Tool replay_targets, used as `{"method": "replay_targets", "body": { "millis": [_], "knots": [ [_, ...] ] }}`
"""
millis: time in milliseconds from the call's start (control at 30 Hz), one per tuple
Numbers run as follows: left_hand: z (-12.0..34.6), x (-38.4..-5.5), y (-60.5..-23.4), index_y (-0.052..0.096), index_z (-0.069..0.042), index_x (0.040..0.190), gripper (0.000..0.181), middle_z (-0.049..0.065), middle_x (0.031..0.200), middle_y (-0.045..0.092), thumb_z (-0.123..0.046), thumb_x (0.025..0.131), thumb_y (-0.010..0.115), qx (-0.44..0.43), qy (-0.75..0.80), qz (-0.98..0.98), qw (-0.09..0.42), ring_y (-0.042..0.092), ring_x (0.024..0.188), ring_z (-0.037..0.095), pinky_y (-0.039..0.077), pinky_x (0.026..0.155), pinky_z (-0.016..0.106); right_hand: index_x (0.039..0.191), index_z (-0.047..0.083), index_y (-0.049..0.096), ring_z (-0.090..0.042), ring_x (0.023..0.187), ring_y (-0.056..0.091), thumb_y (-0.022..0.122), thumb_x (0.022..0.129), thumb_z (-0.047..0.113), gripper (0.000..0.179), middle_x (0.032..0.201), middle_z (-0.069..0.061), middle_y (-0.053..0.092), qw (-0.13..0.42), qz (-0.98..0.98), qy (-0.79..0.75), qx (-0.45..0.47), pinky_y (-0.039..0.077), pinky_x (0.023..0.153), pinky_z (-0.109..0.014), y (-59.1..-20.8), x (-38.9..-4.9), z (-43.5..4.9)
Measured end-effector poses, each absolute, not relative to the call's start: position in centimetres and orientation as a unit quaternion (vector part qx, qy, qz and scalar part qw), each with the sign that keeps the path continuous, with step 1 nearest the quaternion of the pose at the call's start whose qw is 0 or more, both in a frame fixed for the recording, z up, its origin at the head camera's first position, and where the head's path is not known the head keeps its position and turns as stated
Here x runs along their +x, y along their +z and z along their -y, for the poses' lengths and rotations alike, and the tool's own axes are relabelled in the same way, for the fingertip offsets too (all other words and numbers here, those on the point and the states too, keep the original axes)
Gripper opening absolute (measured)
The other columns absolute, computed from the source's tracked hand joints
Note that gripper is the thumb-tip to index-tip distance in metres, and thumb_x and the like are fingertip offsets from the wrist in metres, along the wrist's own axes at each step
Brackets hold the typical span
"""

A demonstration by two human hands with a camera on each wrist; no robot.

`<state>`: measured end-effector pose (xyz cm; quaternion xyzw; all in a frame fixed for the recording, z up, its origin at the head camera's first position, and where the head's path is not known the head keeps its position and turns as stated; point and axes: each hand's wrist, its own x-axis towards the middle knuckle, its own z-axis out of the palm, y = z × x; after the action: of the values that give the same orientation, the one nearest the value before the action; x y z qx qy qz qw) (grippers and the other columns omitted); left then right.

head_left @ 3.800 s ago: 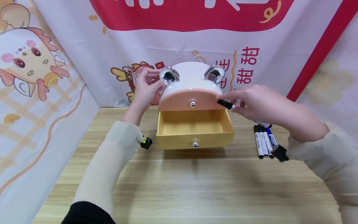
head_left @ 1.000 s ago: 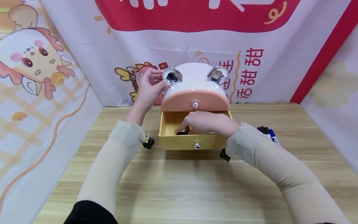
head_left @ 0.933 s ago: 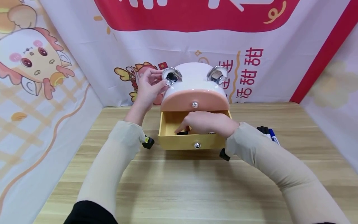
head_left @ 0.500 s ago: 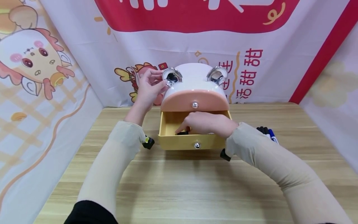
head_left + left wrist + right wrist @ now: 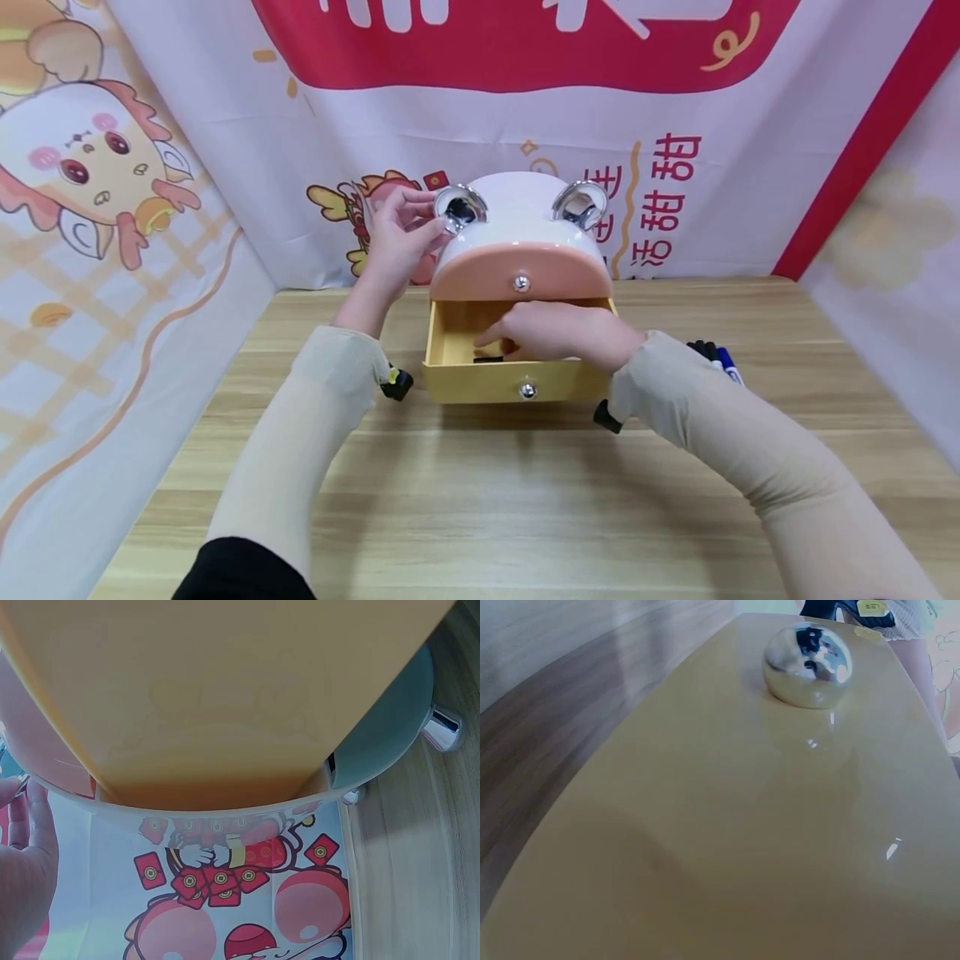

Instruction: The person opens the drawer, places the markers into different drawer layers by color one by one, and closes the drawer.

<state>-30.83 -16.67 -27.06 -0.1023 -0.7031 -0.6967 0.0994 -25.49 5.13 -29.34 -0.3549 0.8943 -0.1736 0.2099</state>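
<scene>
A frog-shaped drawer box, white on top with chrome eyes, stands at the back of the table. My left hand holds its chrome eye between thumb and fingers; part of this hand shows in the left wrist view. The yellow lower drawer is pulled out. Inside it is my right hand, index finger extended just above the black end of a marker. The drawer front hides the lower fingers and most of that marker. In the right wrist view the drawer's chrome knob shows.
Several markers, black and blue capped, lie on the wooden table to the right, partly behind my right sleeve. The pink upper drawer is closed. Printed cloth hangs behind and on both sides.
My right hand has carried a marker from the right side into the yellow drawer. Its index finger has since lifted slightly off the black end. The left hand keeps its hold.
</scene>
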Motion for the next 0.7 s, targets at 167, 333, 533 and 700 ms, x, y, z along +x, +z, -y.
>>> {"method": "replay_targets", "body": {
  "millis": [167, 333, 533, 700],
  "knots": [
    [16.7, -30.8, -27.0, 0.059, -0.01, 0.124, 0.031, 0.013, 0.124, 0.061, 0.002, 0.097, 0.068, -0.098, -0.696, 0.705, 0.098, 0.062, 0.116, 0.027, 0.061, 0.088, 0.033, 0.135, 0.021, 0.069, -0.008, 0.083, 0.06, 0.071, 0.099, 0.014, 0.037, 0.092, 0.01, 0.066, 0.107, -0.866, -0.048, -0.486, 0.053, 0.078, -0.023, -29.2, -25.9, -5.3],
    [16.6, -30.9, -26.8, 0.059, -0.011, 0.124, 0.032, 0.013, 0.124, 0.061, 0.001, 0.096, 0.068, -0.097, -0.694, 0.706, 0.097, 0.062, 0.117, 0.027, 0.061, 0.088, 0.033, 0.13, 0.015, 0.072, -0.009, 0.076, 0.058, 0.068, 0.097, 0.008, 0.033, 0.083, 0.007, 0.063, 0.086, -0.853, -0.072, -0.51, 0.05, 0.07, -0.024, -28.9, -25.9, -5.7],
    [16.6, -30.8, -26.8, 0.058, -0.011, 0.124, 0.031, 0.013, 0.124, 0.061, 0.002, 0.097, 0.068, -0.096, -0.695, 0.707, 0.094, 0.062, 0.116, 0.027, 0.06, 0.089, 0.033, 0.126, 0.011, 0.074, -0.011, 0.079, 0.058, 0.072, 0.096, 0.011, 0.03, 0.086, 0.005, 0.065, 0.068, -0.848, -0.098, -0.517, 0.052, 0.074, -0.025, -28.6, -25.6, -6.2],
    [16.6, -30.8, -26.9, 0.058, -0.011, 0.124, 0.031, 0.013, 0.124, 0.061, 0.002, 0.097, 0.067, -0.098, -0.693, 0.708, 0.095, 0.062, 0.115, 0.027, 0.061, 0.088, 0.033, 0.12, 0.01, 0.076, -0.013, 0.082, 0.06, 0.074, 0.096, 0.013, 0.024, 0.093, 0.003, 0.069, 0.057, -0.847, -0.122, -0.514, 0.054, 0.079, -0.027, -27.9, -25.1, -6.7]
  ]
}}
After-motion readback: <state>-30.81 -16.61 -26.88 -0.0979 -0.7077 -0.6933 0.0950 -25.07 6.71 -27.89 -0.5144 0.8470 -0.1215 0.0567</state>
